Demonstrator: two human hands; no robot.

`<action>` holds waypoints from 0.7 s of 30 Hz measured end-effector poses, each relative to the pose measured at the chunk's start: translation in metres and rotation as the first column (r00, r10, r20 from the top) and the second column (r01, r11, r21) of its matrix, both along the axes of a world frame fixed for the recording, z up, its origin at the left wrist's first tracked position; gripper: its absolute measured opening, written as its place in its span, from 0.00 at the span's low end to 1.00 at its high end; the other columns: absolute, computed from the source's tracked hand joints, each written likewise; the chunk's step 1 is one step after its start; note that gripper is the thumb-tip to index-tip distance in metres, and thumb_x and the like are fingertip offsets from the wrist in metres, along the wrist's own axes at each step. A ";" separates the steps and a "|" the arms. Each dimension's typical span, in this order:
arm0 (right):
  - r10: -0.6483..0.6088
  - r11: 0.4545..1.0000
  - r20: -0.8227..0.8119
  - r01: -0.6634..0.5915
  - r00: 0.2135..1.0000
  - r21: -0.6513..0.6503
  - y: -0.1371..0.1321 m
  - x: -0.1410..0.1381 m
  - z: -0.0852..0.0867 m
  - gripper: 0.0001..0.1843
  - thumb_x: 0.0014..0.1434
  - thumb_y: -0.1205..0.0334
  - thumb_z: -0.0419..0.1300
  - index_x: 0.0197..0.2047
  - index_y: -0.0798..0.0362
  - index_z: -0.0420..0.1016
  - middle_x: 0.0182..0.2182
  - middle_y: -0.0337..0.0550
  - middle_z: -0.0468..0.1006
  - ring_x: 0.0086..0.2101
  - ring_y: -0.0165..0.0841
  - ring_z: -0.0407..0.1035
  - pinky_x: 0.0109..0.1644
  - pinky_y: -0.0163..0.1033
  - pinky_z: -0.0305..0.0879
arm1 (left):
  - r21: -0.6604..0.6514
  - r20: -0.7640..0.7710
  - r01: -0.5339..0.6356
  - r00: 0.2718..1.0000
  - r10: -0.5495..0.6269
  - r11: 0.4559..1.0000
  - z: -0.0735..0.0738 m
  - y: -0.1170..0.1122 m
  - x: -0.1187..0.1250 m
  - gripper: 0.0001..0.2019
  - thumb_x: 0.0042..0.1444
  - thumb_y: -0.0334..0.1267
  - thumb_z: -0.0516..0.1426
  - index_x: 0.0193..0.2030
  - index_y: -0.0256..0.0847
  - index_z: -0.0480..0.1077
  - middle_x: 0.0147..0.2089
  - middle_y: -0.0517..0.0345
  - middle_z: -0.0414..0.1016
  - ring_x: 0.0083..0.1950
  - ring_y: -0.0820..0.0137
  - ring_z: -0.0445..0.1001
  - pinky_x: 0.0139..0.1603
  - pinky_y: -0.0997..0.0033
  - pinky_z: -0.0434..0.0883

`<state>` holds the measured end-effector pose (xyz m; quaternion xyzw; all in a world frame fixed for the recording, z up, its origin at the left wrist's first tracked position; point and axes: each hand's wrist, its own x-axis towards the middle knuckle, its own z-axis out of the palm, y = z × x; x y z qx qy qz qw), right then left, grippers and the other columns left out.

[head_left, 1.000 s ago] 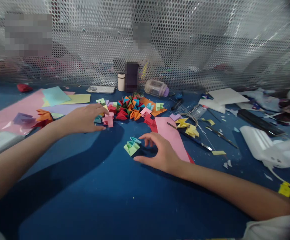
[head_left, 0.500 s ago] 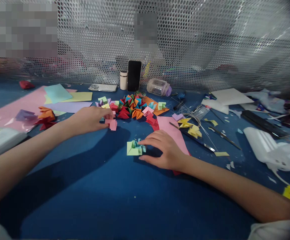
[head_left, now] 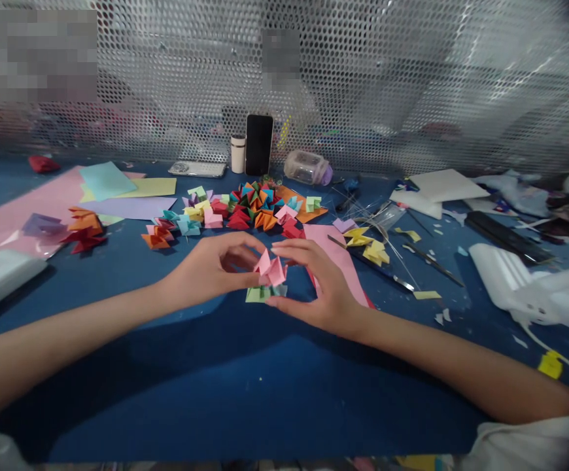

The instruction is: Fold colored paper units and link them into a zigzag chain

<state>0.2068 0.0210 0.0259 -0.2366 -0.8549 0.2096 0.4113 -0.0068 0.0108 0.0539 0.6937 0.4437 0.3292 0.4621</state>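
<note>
Between my hands, at the middle of the table, a pink origami piece (head_left: 271,271) is held just above a light green and pale blue origami piece (head_left: 258,294). My left hand (head_left: 218,265) grips the pink one from the left, its thumb along the lower edge and its fingers curled behind. From the other side my right hand (head_left: 321,288) curves round both, with its thumb at the green and blue piece and its index finger by the top of the pink one. The pink piece partly covers the lower one. Whether the two papers touch, I cannot tell.
Several colourful origami pieces (head_left: 252,206) lie in a heap behind my hands. Coloured sheets (head_left: 132,208) are on the left. A pink sheet (head_left: 338,258), yellow pieces (head_left: 377,252) and a white device (head_left: 500,275) are on the right. A phone (head_left: 259,145) stands by the perforated metal wall.
My left hand has come from the heap towards the right and nearer me, bringing the pink origami piece over the green and blue one. My right hand stays almost in place.
</note>
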 end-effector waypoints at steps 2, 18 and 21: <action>-0.021 0.998 -0.002 0.021 1.000 0.056 -0.001 0.001 0.003 0.23 0.54 0.59 0.66 0.53 0.46 0.68 0.49 0.45 0.73 0.51 0.38 0.68 0.56 0.47 0.66 | -0.143 0.067 -0.012 0.998 0.021 0.990 -0.004 0.001 0.003 0.19 0.43 0.42 0.67 0.39 0.40 0.67 0.33 0.58 0.78 0.34 0.68 0.77 0.34 0.70 0.73; -0.049 0.944 -0.133 0.002 0.990 -0.330 0.021 0.009 0.003 0.12 0.58 0.59 0.62 0.46 0.49 0.75 0.38 0.41 0.78 0.39 0.31 0.73 0.45 0.39 0.71 | -0.376 0.194 0.069 0.981 0.006 0.924 -0.006 0.015 -0.008 0.12 0.51 0.48 0.63 0.32 0.41 0.74 0.34 0.60 0.74 0.37 0.73 0.72 0.40 0.73 0.72; -0.022 0.966 -0.142 -0.015 0.990 -0.258 0.020 0.011 0.007 0.26 0.53 0.57 0.66 0.56 0.44 0.68 0.50 0.43 0.73 0.49 0.35 0.70 0.53 0.44 0.69 | -0.397 0.203 0.035 0.978 0.051 0.917 -0.009 0.015 -0.008 0.12 0.49 0.48 0.64 0.32 0.42 0.75 0.33 0.61 0.72 0.35 0.74 0.70 0.40 0.73 0.71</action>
